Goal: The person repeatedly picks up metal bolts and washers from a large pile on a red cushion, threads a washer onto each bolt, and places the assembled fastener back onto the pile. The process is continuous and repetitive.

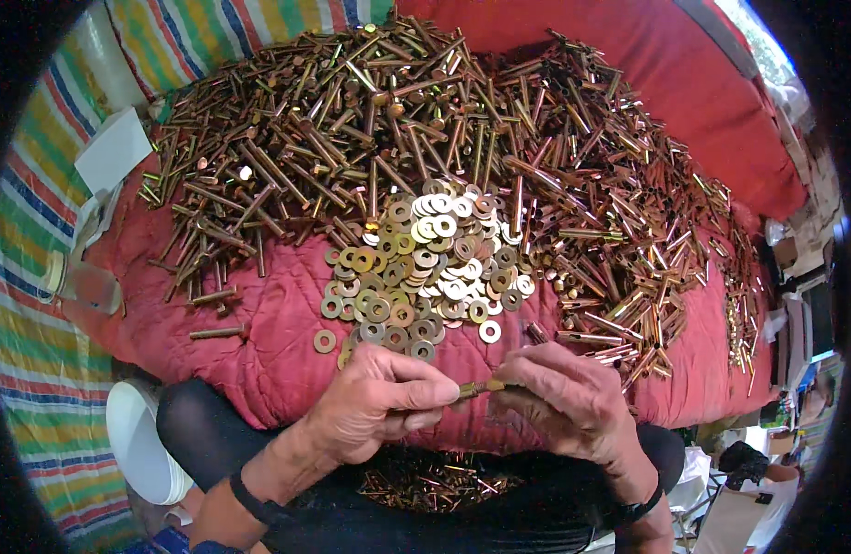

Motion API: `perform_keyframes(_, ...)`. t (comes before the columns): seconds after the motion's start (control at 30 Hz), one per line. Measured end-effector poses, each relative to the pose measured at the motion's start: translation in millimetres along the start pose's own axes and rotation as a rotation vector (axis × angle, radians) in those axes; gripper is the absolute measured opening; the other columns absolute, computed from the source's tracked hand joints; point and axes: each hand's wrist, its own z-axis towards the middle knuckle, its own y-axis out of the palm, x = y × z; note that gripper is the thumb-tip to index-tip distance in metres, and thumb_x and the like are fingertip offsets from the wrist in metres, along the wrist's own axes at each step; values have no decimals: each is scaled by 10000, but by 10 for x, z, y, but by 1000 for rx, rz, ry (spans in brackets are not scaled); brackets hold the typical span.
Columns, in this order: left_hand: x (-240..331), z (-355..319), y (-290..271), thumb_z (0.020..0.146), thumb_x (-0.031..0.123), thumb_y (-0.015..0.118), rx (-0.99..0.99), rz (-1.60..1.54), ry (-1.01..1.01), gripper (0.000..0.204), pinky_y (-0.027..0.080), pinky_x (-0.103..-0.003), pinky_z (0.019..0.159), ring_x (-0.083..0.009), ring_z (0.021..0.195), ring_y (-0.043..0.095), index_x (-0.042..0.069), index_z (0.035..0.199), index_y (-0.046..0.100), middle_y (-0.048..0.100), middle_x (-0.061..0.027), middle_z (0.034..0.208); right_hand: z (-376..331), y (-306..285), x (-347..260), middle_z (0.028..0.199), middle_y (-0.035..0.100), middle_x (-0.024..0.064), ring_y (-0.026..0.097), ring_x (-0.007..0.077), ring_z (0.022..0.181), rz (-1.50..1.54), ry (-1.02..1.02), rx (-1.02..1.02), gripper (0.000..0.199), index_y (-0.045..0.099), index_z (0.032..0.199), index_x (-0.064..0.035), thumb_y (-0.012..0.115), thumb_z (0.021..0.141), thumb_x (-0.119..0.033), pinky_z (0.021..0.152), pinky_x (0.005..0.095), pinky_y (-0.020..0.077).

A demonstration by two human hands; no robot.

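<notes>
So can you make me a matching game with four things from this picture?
1. washers
2. bucket
3. sheet
4. threaded metal piece

A. covered in colourful stripes
B. pinched by the left hand
C. heaped on the red quilt
D. white, beside the left knee

Right pairs: 1-C, 2-D, 3-A, 4-B.

Washers catch white glare as a blown-out patch of light burns at upper right.
The lap below sinks into shadow; the right hand blurs slightly, and fisheye distortion bows the striped sheet at far left.
</notes>
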Motion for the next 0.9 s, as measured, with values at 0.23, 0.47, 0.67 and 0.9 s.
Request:
perform_keyframes(0.23, -65, -24, 88, 922, 126, 801, 82, 523, 443, 181, 456, -269, 527, -93, 585, 618, -32, 1010, 793, 715, -48, 721, -44, -49, -2, 891, 646, 113, 685, 305, 769, 213, 217, -142, 273, 651, 1173, -7, 762, 924, -13, 638, 389, 531)
perform_keyframes(0.47, -80, -17, 168, 873, 45, 810, 101, 967, 925, 126, 488, -348, 519, -241, 588, 678, -12, 982, 777, 688, -134, 716, -34, 49, -26, 712, 508, 107, 525, 225, 636, 265, 483, -137, 333, 608, 902, 2, 624, 1076, -282, 567, 409, 411)
perform_keyframes(0.67, -123, 18, 171, 919, 64, 785, 134, 742, 745, 126, 534, -295, 616, -127, 669, 690, -27, 1006, 794, 766, -106, 807, -20, -36, -83, 672, 481, 42, 424, 144, 630, 376, 725, -4, 510, 575, 811, 15, 551, 1108, -399, 560, 360, 392)
perform_keyframes(0.9, -82, -25, 111, 959, 102, 770, 144, 519, 421, 160, 490, -241, 613, -58, 688, 613, -38, 1030, 802, 727, -13, 778, 26, -93, -48, 935, 754, 110, 738, 217, 825, 73, 373, -39, 346, 729, 1103, 0, 869, 839, -175, 724, 324, 555)
